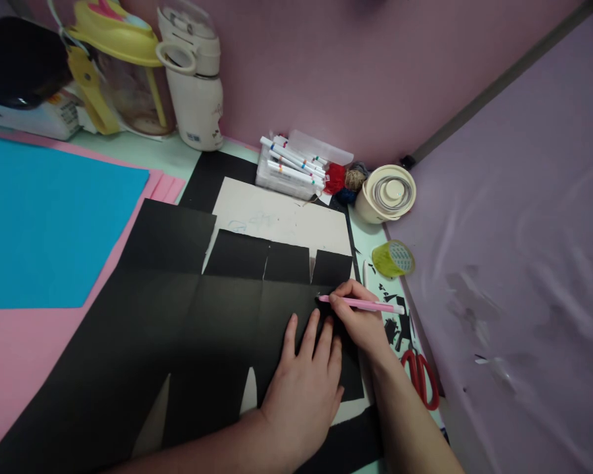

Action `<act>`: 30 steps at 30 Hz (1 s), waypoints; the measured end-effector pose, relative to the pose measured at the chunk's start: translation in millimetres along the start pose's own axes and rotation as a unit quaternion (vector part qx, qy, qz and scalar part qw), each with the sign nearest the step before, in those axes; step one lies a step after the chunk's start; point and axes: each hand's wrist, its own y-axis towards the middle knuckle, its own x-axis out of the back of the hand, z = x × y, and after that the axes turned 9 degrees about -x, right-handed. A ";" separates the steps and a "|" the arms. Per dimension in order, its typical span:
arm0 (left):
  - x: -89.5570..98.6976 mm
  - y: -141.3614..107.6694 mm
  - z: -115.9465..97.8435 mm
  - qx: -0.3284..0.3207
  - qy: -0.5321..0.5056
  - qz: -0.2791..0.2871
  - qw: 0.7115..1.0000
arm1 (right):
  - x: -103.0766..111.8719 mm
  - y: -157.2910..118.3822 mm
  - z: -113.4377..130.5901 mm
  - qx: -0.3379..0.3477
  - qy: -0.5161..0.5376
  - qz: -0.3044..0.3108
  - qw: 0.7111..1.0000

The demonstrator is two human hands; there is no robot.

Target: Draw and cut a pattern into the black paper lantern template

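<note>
A large sheet of black card (pixel 227 316) lies creased in front of me, with slits cut along its far edge and near side. My left hand (pixel 304 388) rests flat on it, fingers spread and pointing away from me. Between the fingers of my right hand (pixel 358 316) is a slim pink pen (pixel 360 303), its dark tip touching or just over the card near the right-hand flaps. Beneath the far flaps shows a white board (pixel 286 220) with faint scribbles.
Red-handled scissors (pixel 419 378) and black scraps (pixel 393 329) lie on the right. Beyond them are a tape roll (pixel 393 257), a cream round container (pixel 386 193) and a box of markers (pixel 289 174). Blue paper (pixel 49 230) over pink sheets, a white bottle (pixel 195 99) and a yellow-lidded jug (pixel 128 79) stand left.
</note>
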 end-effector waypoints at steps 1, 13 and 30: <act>0.2 0.0 0.2 0.000 0.000 0.001 1.000 | -0.1 0.1 -0.1 0.000 0.001 -0.001 1.000; -0.7 0.8 -0.1 0.001 -0.001 -0.002 1.000 | -0.8 0.2 0.1 0.007 0.002 -0.007 1.000; 0.1 1.0 0.6 0.002 0.005 0.001 1.000 | -1.1 0.4 -0.3 0.011 0.010 -0.008 1.000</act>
